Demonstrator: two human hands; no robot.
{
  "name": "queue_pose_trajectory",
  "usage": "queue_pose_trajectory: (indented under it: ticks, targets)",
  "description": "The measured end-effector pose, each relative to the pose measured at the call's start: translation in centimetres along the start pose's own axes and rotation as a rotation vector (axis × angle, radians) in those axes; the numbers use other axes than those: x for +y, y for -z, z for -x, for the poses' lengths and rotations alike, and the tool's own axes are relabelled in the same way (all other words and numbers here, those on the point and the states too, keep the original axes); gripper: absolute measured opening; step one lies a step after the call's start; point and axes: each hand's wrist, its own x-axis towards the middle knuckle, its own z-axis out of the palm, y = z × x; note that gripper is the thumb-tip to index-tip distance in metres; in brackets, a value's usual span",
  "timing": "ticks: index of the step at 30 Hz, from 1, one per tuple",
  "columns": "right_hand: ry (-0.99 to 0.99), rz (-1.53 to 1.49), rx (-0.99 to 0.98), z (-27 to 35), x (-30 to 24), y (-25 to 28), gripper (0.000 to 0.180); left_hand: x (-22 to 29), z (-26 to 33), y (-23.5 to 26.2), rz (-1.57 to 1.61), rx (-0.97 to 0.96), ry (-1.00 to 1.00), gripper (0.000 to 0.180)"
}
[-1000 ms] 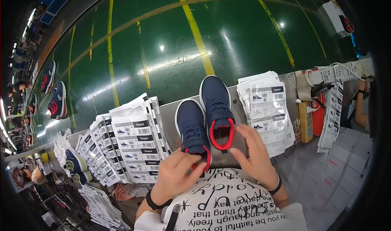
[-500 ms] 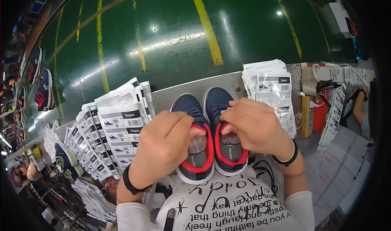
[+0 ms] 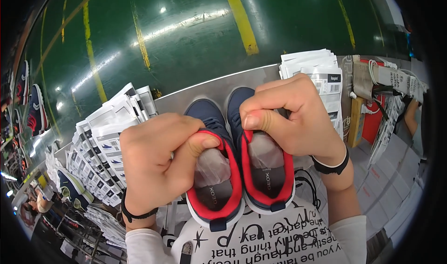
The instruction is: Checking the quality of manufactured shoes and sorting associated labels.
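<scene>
A pair of navy sneakers with red lining stands side by side in front of me, toes pointing away. In the left sneaker, crumpled pale paper fills the front of the opening. Similar pale stuffing sits inside the right sneaker. My left hand is closed, thumb and fingers pinching the left sneaker's red-lined upper edge near the laces. With a like pinch, my right hand grips the right sneaker's edge beside its laces. The fingertips under both pinches are partly hidden.
Stacks of printed white sheets lie left and right on the grey metal ledge. Beyond it spreads a green surface with yellow lines. More sneakers are at far left. White boxes stand at right.
Both sneakers have come closer to me and look larger, their openings showing more. My hands have moved apart, the left leftward and the right upward, still pinching the shoe edges.
</scene>
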Motion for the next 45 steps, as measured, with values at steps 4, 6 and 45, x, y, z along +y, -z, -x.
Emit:
queue_pose_trajectory:
  ticks: [4,6,45]
  targets:
    - [-0.005,0.028,0.006,0.6,0.1,-0.4,0.008,-0.1,0.2,-0.2,0.128,0.026,0.074,0.012]
    - [0.129,0.200,-0.013,1.1,0.0,0.1,0.008,-0.3,0.4,-0.6,0.074,0.068,-0.033,0.012]
    - [0.535,-0.128,0.672,8.5,-1.3,-0.4,0.045,4.0,1.5,-3.8,0.853,0.431,0.046,0.049]
